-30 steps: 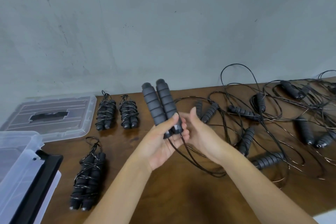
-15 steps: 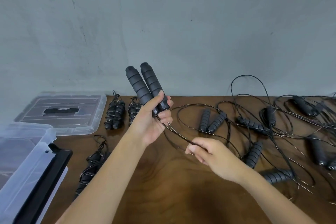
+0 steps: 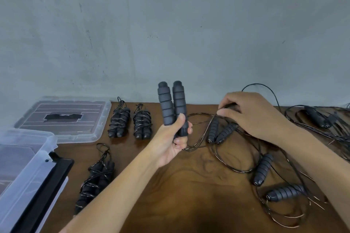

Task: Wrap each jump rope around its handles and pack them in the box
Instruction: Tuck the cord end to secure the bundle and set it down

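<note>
My left hand (image 3: 171,142) grips the lower ends of two black foam handles (image 3: 172,103), held upright side by side above the table. Their thin black cord (image 3: 200,136) hangs from the grip and loops over the table to the right. My right hand (image 3: 250,114) is raised over the loose ropes and pinches that cord between thumb and fingers. Three wrapped jump ropes lie on the table: two at the back (image 3: 119,121) (image 3: 142,122) and one nearer (image 3: 94,181). The clear plastic box (image 3: 28,174) stands at the lower left.
The box's clear lid (image 3: 62,117) lies flat at the back left. Several unwrapped handles (image 3: 263,169) (image 3: 286,193) (image 3: 220,131) and tangled cords cover the right half of the brown wooden table (image 3: 180,195). A grey wall rises behind the table.
My right hand rose from low over the table up and to the right, drawing the cord with it. My left hand turned the handles more upright and shifted right.
</note>
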Available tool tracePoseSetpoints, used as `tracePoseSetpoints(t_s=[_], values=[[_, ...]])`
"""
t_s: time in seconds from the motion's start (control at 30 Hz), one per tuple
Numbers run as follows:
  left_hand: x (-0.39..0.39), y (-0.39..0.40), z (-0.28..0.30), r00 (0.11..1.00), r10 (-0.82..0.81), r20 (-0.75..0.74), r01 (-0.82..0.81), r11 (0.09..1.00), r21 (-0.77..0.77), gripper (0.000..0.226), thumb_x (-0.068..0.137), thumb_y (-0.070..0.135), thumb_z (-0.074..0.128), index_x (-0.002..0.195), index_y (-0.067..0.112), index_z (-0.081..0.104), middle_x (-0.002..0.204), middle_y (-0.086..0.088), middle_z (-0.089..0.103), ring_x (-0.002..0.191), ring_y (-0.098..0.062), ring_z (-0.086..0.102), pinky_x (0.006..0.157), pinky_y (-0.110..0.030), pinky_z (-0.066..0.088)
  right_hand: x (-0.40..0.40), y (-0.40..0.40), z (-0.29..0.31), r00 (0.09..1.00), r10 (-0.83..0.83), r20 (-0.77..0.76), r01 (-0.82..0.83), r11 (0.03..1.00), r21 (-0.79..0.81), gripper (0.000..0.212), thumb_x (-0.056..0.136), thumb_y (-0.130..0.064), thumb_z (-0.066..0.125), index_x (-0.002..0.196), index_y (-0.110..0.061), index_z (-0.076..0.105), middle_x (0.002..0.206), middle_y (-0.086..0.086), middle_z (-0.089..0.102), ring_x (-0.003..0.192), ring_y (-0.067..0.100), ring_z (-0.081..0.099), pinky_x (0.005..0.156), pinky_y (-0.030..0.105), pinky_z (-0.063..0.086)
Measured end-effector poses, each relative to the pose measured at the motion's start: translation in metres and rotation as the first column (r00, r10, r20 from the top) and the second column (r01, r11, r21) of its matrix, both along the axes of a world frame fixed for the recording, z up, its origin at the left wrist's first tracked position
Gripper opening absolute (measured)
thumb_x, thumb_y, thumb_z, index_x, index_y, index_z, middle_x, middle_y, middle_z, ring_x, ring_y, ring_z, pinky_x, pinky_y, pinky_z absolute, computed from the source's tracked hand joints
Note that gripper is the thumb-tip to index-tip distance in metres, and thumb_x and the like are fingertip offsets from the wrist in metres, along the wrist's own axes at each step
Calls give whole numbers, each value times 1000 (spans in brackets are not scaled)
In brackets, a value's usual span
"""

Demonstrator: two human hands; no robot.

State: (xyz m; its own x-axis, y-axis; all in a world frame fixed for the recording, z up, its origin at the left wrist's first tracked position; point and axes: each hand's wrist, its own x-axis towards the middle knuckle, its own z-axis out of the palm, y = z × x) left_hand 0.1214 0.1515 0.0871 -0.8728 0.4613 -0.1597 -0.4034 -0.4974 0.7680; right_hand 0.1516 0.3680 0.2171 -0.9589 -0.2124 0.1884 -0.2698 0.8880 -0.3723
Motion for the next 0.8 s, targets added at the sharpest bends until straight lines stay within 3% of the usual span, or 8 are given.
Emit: tracePoseSetpoints(t_s=[0.17, 0.27, 0.4, 0.7, 0.8], values=[[11, 20, -1, 993, -115, 21, 115, 993, 15, 61, 84, 63, 59, 99, 4, 60, 75, -2, 56, 52, -6, 28, 52, -22, 17, -16, -29, 23, 987, 99, -130, -69, 974, 216, 28, 87, -47, 75, 97, -24, 63, 94, -10, 64, 90, 12, 60, 81, 35, 49], [13, 29, -1, 983, -184, 18, 185, 982, -44, 83, 68, 76, 60, 103, 2, 63, 79, -2, 57, 52, -4, 30, 52, -21, 19, -22, -47, 28, 973, 212, -93, -172, 931, 321, 27, 87, -42, 76, 99, -23, 62, 95, -10, 60, 94, 14, 56, 82, 36, 47], [17, 36, 2, 966, -256, 38, 258, 951, -169, 89, 58, 82, 59, 102, 5, 69, 82, -2, 65, 49, -3, 31, 50, -17, 24, -33, -67, 26, 950, 311, 11, -280, 838, 469, 20, 90, -34, 74, 102, -21, 63, 97, -10, 57, 97, 13, 50, 76, 31, 38], [22, 36, 12, 898, -428, 103, 440, 867, -233, 84, 65, 85, 62, 99, 8, 70, 83, -2, 65, 48, -2, 32, 48, -15, 26, -48, -96, 22, 900, 405, 158, -418, 706, 571, 24, 86, -30, 78, 88, -21, 57, 91, -5, 63, 85, 19, 61, 61, 30, 41], [22, 33, 20, 886, -453, 98, 462, 845, -268, 81, 66, 83, 67, 98, 8, 70, 82, -2, 65, 45, -2, 33, 46, -14, 27, -52, -104, 23, 898, 395, 196, -439, 760, 479, 25, 81, -31, 84, 84, -24, 60, 84, -7, 63, 78, 17, 62, 63, 33, 47]])
